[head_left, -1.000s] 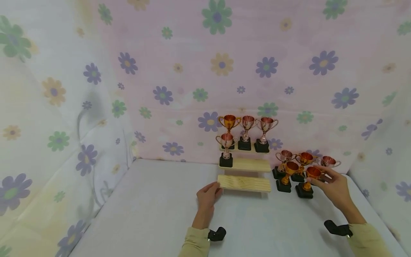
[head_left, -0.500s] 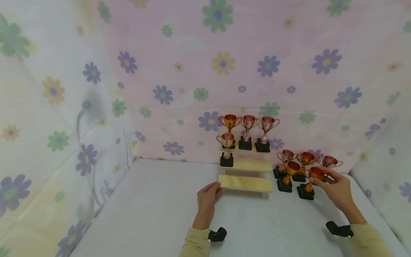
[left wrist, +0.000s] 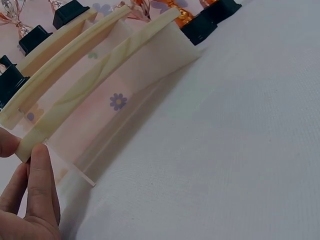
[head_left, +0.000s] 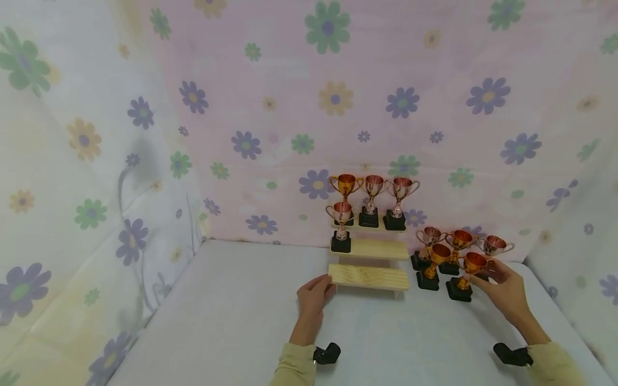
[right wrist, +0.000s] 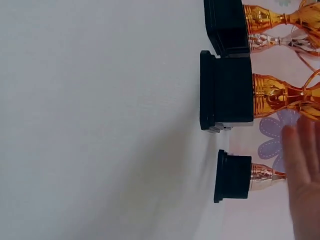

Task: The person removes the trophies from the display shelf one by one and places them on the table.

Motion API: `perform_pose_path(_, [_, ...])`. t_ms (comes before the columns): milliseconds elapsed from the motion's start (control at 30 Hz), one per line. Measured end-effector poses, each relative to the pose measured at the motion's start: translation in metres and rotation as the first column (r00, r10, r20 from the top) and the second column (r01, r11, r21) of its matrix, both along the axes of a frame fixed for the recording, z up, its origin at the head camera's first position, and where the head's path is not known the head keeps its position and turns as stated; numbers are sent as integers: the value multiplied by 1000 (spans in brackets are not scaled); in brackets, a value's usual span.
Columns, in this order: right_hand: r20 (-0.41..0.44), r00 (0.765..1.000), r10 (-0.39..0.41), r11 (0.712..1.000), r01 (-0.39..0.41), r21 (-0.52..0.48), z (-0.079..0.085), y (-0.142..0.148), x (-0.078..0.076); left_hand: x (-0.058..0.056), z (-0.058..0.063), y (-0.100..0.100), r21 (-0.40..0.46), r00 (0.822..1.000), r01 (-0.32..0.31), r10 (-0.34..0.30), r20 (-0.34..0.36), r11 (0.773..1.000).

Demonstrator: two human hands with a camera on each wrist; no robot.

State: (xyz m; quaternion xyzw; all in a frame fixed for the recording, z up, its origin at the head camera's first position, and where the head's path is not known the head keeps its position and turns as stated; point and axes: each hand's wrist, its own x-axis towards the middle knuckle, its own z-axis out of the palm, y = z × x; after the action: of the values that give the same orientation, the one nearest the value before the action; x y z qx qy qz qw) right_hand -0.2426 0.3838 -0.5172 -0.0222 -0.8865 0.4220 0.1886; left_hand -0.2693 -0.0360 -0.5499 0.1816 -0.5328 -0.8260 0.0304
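Note:
My left hand point(head_left: 313, 297) pinches the left end of the lowest wooden step of a small three-tier display stand point(head_left: 369, 276). In the left wrist view, the thumb lies above the board point(left wrist: 75, 105) and the fingers below it. My right hand point(head_left: 504, 289) is beside the front gold trophy cup point(head_left: 474, 264), which stands upright on its black base. In the right wrist view, the fingers point(right wrist: 300, 165) look straight alongside that gold trophy point(right wrist: 275, 95); whether they touch it is hard to tell. The thumb is out of that view.
A gold trophy point(head_left: 346, 185) and two rose-coloured ones point(head_left: 398, 190) stand on the top step. Another rose trophy point(head_left: 341, 214) occupies the middle step's left end. Several trophies point(head_left: 436, 254) cluster right of the stand. Floral cloth point(head_left: 289, 107) hangs behind the white table point(head_left: 232, 311).
My right hand has lowered slightly and its fingers have slipped down from the gold cup's rim. The left hand stays on the step. The trophies keep their places.

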Motion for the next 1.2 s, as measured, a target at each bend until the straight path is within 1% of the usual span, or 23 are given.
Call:
perform_pose_path(33, [15, 1000, 12, 1000, -12, 21, 0, 0, 3, 0, 0, 0, 0, 1000, 1, -1, -1, 1000])
perform_pose_path(67, [48, 999, 15, 999, -17, 39, 0, 1, 6, 0, 0, 0, 1, 1000, 3, -3, 0, 1000])
perform_pose_path(100, [99, 995, 18, 998, -24, 58, 1, 0, 11, 0, -1, -1, 3, 1000, 5, -5, 0, 1000])
perform_pose_path(167, [215, 976, 16, 995, -36, 92, 5, -2, 20, 0, 0, 0, 4, 1000, 7, -7, 0, 1000])
perform_pose_path(200, [284, 959, 19, 993, -51, 106, 7, -5, 26, 0, 0, 0, 4, 1000, 9, -9, -1, 1000])
perform_pose_path(233, [352, 936, 19, 992, -63, 114, 9, -10, 33, 1, 0, 0, 3, 1000, 10, -10, -1, 1000])
perform_pose_path(300, [448, 893, 33, 988, -95, 118, 13, -22, 47, 1, 1, 1, 7, 1000, 9, -9, 2, 1000])
perform_pose_path(400, [525, 847, 82, 987, -141, 72, 14, -51, 67, 1, 2, 1, 12, 1000, 4, -4, 6, 1000])
perform_pose_path(433, [538, 837, 105, 987, -153, 46, 14, -62, 73, 1, 2, 1, 16, 1000, 2, -2, 6, 1000])
perform_pose_path(467, [542, 829, 136, 984, -175, 21, 15, -73, 77, 1, 2, 1, 21, 1000, 1, -1, 4, 1000])
perform_pose_path(533, [542, 820, 185, 980, -194, -42, 18, -95, 85, 0, 2, 1, 24, 1000, 1, -1, 1, 1000])
perform_pose_path(600, [514, 823, 244, 970, -217, -112, 22, -115, 89, 0, 3, 1, 24, 1000, 3, -3, 4, 1000])
perform_pose_path(667, [455, 840, 296, 955, -246, -167, 28, -133, 90, -1, 4, 0, 20, 1000, 7, -7, 5, 1000])
perform_pose_path(700, [419, 854, 310, 949, -255, -183, 32, -141, 89, -1, 4, 0, 19, 1000, 8, -8, 6, 1000])
perform_pose_path(767, [313, 886, 343, 936, -296, -190, 38, -155, 82, -3, 5, -2, 19, 1000, 7, -7, 8, 1000])
perform_pose_path(833, [179, 920, 349, 933, -322, -161, 42, -167, 72, -5, 6, -2, 19, 1000, 6, -6, 3, 1000])
perform_pose_path(900, [36, 939, 341, 935, -335, -112, 43, -176, 59, -6, 6, -3, 21, 1000, 4, -5, 4, 1000])
perform_pose_path(967, [-84, 939, 333, 937, -340, -87, 44, -183, 45, -6, 6, -2, 23, 1000, 2, -2, 8, 1000])
perform_pose_path(1033, [-164, 929, 331, 934, -347, -83, 46, -189, 31, -5, 5, -1, 21, 1000, 6, -6, 9, 1000])
perform_pose_path(1100, [-203, 921, 334, 929, -358, -97, 51, -194, 18, -4, 4, 0, 23, 1000, 6, -6, 19, 1000])
perform_pose_path(1133, [-212, 917, 337, 924, -365, -112, 54, -196, 12, -3, 4, 0, 22, 1000, 6, -6, 19, 1000])
perform_pose_path(1200, [-214, 918, 334, 919, -368, -143, 60, -202, 1, -2, 3, 1, 20, 1000, 8, -8, 16, 1000])
